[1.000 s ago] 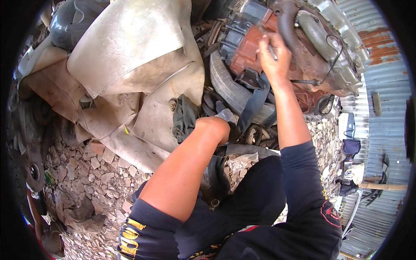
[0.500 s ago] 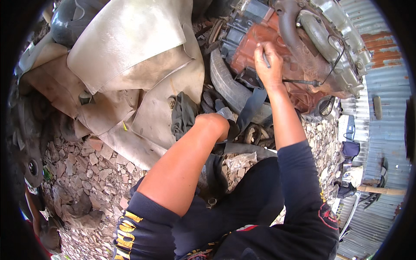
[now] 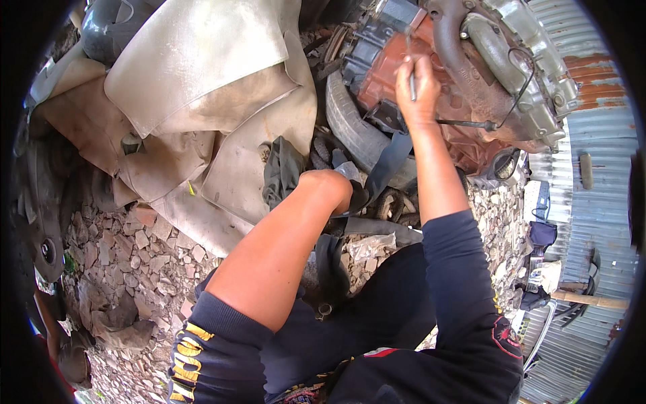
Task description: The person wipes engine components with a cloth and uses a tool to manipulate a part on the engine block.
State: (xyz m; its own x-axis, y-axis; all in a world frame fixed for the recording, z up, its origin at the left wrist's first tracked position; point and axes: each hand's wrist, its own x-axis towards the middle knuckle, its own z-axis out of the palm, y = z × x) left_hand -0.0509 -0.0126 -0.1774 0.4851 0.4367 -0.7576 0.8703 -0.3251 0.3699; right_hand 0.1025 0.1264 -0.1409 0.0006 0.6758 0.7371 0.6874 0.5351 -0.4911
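My right hand (image 3: 418, 87) is closed around a slim grey rod-like tool (image 3: 412, 86). A thin, blurred part of the tool reaches up in front of an engine block (image 3: 385, 71) painted orange-red and blue-grey. My left hand (image 3: 341, 195) bends down at the wrist beside a dark cloth (image 3: 282, 172), its fingers hidden from view. Close to it runs a dark flat strip (image 3: 389, 167), and whether the hand grips it cannot be seen. A rusty brown pipe (image 3: 449, 40) and a thin dark rod (image 3: 468, 124) lie against the engine.
Large beige sheets (image 3: 202, 60) lie folded at the left. A worn tyre (image 3: 350, 128) curves below the engine. Broken stones (image 3: 141, 262) cover the ground, with a clear plastic scrap (image 3: 372, 247) near my legs. A corrugated metal wall (image 3: 605, 202) stands at the right.
My right hand has moved slightly up with the tool, which now points more upright. My left hand has shifted only a little.
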